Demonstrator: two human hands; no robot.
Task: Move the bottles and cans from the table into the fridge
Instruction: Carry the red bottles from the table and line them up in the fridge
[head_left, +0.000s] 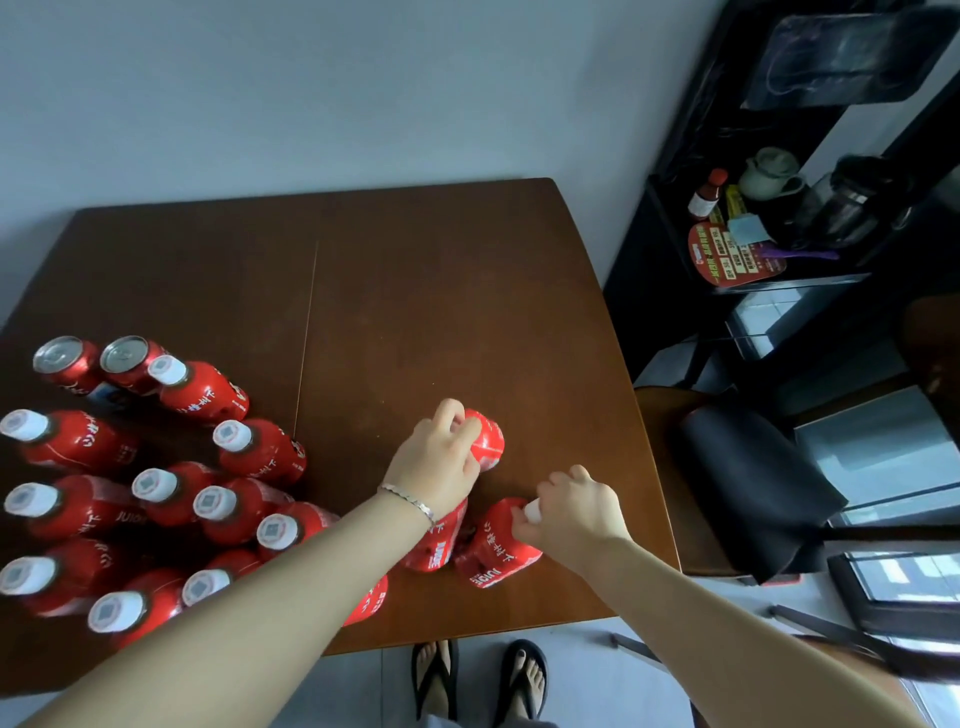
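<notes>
Several red juice bottles with white caps (236, 439) and two red cans (67, 361) stand at the left of the brown wooden table (441, 291). My left hand (439, 457) curls its fingers over the top of a red can (488, 441) near the table's middle right. My right hand (574, 512) grips the white cap end of a red bottle (496, 545) close to the front edge. Another red bottle (436, 543) stands partly hidden beneath my left wrist. The fridge is not in view.
A dark shelf unit (769, 218) with a teapot, small bottle and kettle stands to the right. A chair with a black cushion (748, 478) sits at the table's right side. My sandalled feet (478, 680) show below the front edge.
</notes>
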